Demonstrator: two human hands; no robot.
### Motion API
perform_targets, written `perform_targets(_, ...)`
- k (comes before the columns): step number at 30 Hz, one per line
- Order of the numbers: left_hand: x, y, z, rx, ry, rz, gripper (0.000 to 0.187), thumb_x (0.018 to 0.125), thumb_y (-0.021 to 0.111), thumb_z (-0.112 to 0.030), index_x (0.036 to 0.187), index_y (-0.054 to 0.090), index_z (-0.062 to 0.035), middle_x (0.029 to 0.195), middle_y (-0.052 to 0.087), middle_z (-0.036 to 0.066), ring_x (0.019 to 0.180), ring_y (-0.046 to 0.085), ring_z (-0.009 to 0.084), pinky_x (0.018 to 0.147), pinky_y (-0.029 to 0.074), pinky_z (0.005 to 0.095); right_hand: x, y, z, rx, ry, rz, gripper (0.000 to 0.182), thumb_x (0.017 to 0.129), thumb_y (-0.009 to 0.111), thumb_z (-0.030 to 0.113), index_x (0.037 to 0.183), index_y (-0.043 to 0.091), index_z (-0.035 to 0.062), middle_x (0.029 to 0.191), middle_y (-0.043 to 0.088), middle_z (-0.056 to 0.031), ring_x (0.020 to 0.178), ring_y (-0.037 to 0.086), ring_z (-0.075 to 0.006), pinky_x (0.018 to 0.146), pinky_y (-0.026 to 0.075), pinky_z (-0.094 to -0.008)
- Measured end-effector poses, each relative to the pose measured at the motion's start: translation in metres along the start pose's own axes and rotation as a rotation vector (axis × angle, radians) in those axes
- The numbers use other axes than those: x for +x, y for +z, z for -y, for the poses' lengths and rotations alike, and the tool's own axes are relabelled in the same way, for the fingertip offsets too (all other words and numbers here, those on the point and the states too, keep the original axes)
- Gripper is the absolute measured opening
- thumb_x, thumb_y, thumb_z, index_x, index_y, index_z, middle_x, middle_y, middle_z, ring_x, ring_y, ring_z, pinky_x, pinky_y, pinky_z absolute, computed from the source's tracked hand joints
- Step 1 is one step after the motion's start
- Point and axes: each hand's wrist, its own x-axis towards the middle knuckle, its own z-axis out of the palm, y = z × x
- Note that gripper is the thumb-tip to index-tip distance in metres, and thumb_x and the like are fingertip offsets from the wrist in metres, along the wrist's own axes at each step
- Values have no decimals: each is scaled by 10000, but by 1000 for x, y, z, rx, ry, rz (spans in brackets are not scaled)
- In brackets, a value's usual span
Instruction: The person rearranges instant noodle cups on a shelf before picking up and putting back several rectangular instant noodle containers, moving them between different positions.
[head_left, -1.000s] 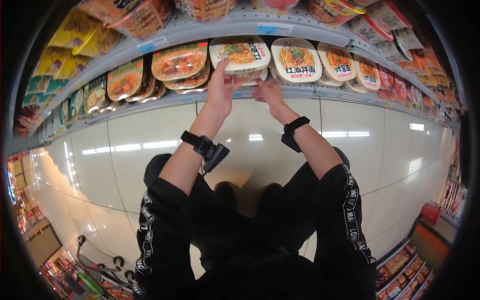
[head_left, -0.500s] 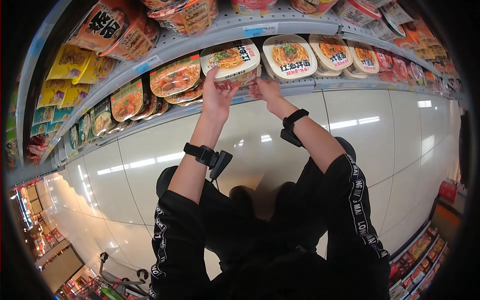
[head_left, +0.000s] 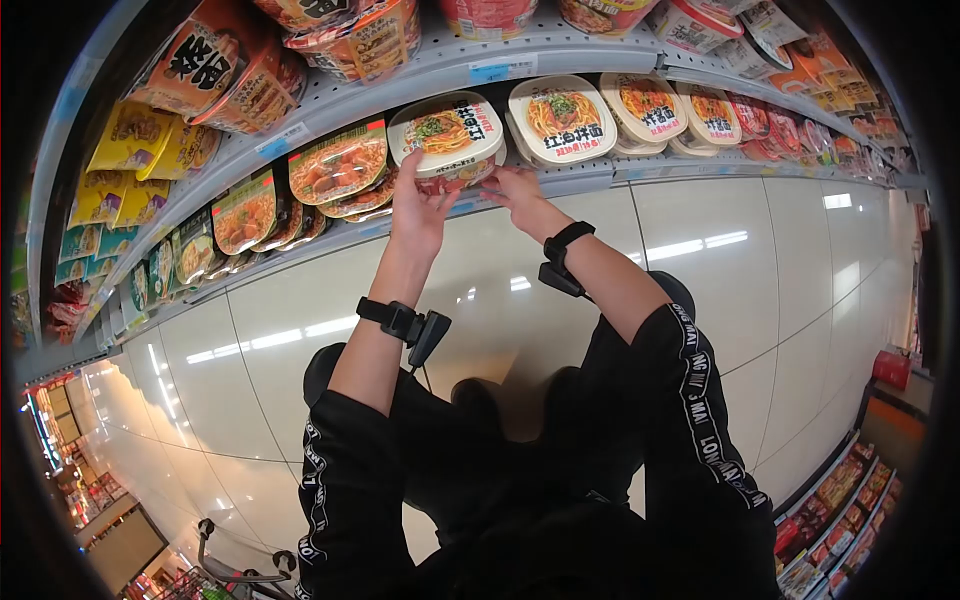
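A white-lidded noodle box (head_left: 452, 122) with a picture of noodles and red and black print sits at the front of the low shelf, on top of another pack. My left hand (head_left: 418, 212) holds its near left side, thumb up against the lid's edge and fingers below. At the box's near right corner, my right hand (head_left: 524, 198) has its fingertips bent around the lower edge; part of that grip is hidden. Just right stands a matching noodle box (head_left: 562, 118). Noodle packs with a dark rim (head_left: 340, 165) are stacked on the left.
An upper shelf (head_left: 500, 68) with price tags overhangs the boxes and carries noodle tubs (head_left: 362, 40). Yellow packets (head_left: 130, 140) hang at the left. Shiny floor tiles (head_left: 700, 300) lie below. A cart handle (head_left: 245, 572) shows at bottom left, more shelving (head_left: 840, 520) at bottom right.
The view has shifted slightly, so shelf and hands appear a little further left. Both hands stay at the same noodle box, with little change in their hold.
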Motion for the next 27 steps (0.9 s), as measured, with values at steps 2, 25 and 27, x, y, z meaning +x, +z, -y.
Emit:
perform_targets(2,-2,1,-2,10,-4,2,547,833,666,-434,1241,485,-118,1121,535,23,1061,518,155,981,378,377,-6,3,3,36,16,-8,147,882,611,98,950,593,-31,948,625,-103,847,629,-193,707,597,-357)
perform_targets(25,4,9,-5,-31,65,9,511,884,635,-400,1234,485,-60,1058,549,68,1041,545,205,1026,378,385,-18,-5,20,61,55,101,257,858,635,206,902,558,-35,886,573,-104,800,664,-226,640,593,-322)
perform_targets(27,5,11,-4,-39,69,61,531,892,640,-383,1244,454,-32,1076,508,80,1056,532,220,1048,376,404,-19,-9,16,11,40,100,239,858,638,193,890,562,-31,885,584,-102,790,666,-220,638,588,-320)
